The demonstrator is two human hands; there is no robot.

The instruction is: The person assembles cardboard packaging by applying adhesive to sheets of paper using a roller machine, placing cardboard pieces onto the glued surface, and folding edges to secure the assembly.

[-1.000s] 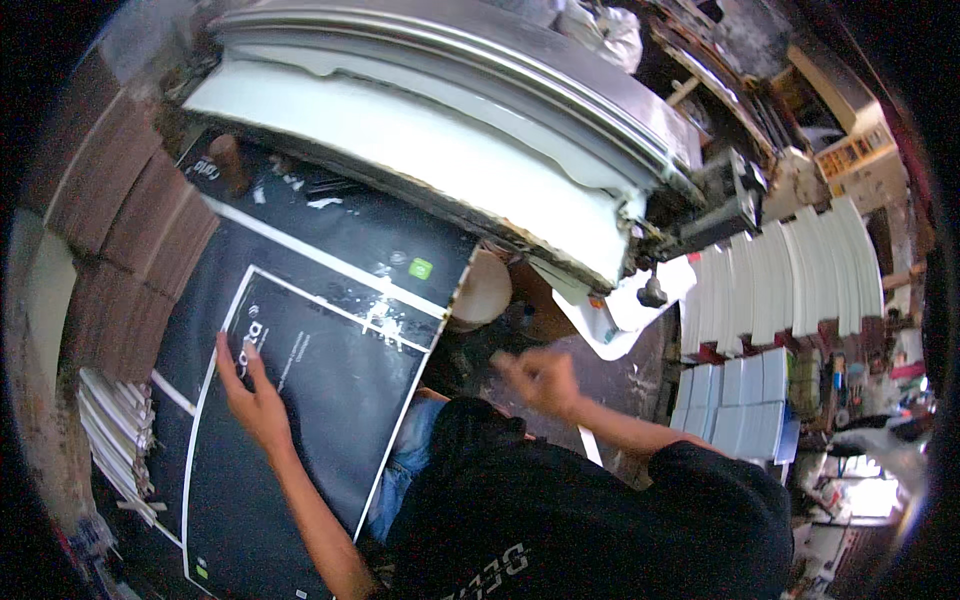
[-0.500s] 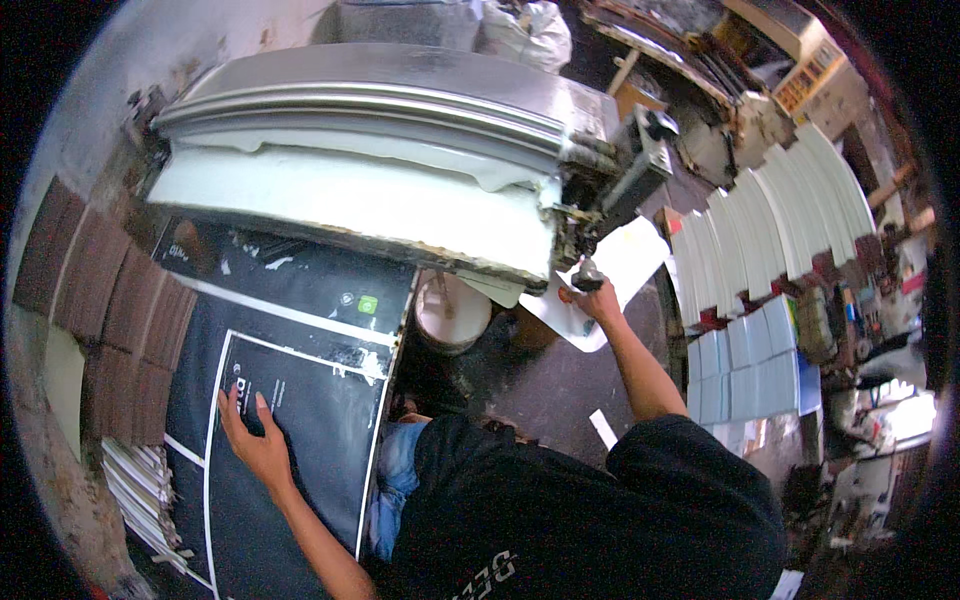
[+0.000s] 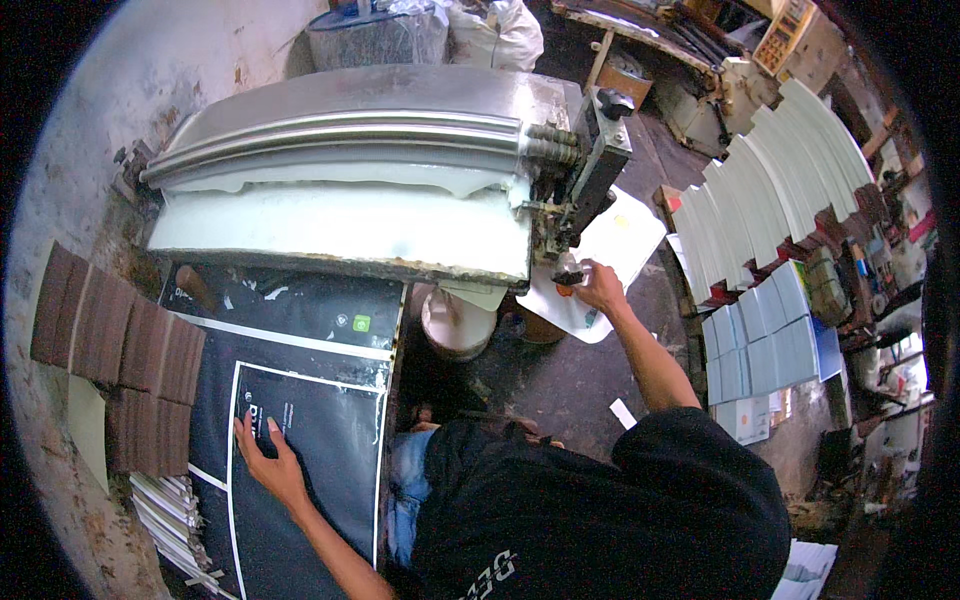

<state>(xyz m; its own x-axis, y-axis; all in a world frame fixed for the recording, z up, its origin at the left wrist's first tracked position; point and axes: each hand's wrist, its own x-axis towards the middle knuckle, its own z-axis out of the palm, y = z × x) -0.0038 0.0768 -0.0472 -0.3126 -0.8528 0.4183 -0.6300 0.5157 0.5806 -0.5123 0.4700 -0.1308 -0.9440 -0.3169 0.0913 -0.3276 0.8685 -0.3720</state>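
My left hand (image 3: pixel 272 462) lies with its fingers spread on a black, white-lined sheet (image 3: pixel 310 500) that covers the work table. Ahead stands a machine with long metal rollers (image 3: pixel 340 135) and a white, wet-looking tray front (image 3: pixel 340 225). At the machine's right end, my right hand (image 3: pixel 603 288) is closed at the fingertips around a small dark metal knob (image 3: pixel 568 277). The fingers partly hide how the knob joins the machine. Behind that hand is a large white printed sheet (image 3: pixel 620 240).
Brown board stacks (image 3: pixel 110 320) stand at the table's left, above bundled white strips (image 3: pixel 170 515). A white bucket (image 3: pixel 458 322) sits below the machine. To the right are long rows of whitish stacked sheets (image 3: pixel 780 200) and pale blue stacks (image 3: pixel 760 350). A wall (image 3: pixel 110 150) bounds the left.
The view has shifted, so the machine appears lower and slightly further left. My right hand has gone from below the knob to its right side, still gripping it. My left hand stays spread on the sheet.
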